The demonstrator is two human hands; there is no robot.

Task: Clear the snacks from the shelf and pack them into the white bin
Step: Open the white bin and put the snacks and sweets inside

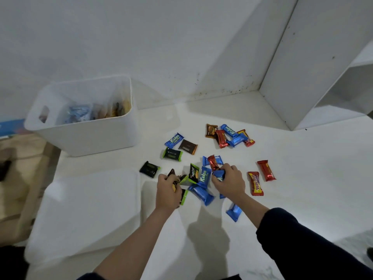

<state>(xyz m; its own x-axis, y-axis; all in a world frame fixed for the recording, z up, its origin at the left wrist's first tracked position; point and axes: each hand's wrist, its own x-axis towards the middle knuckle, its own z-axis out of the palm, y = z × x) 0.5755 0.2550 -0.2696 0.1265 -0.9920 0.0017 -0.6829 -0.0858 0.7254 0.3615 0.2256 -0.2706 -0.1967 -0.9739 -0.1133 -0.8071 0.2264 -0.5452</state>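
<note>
Several small snack packs lie scattered on the white surface (302, 199): blue Kalpa wafers (174, 140), black-and-green packs (172, 154), red bars (266, 170) and brown packs (188, 146). My left hand (168, 190) grips a bunch of dark and green packs. My right hand (229, 181) grips a blue pack and a red one from the middle pile. The white bin (84, 136) stands at the back left with several snacks inside.
A white lid (86, 215) lies flat at the front left, next to my left hand. A white shelf unit (314, 81) rises at the back right. A wooden surface (20, 178) shows at the far left, beyond the white surface's edge.
</note>
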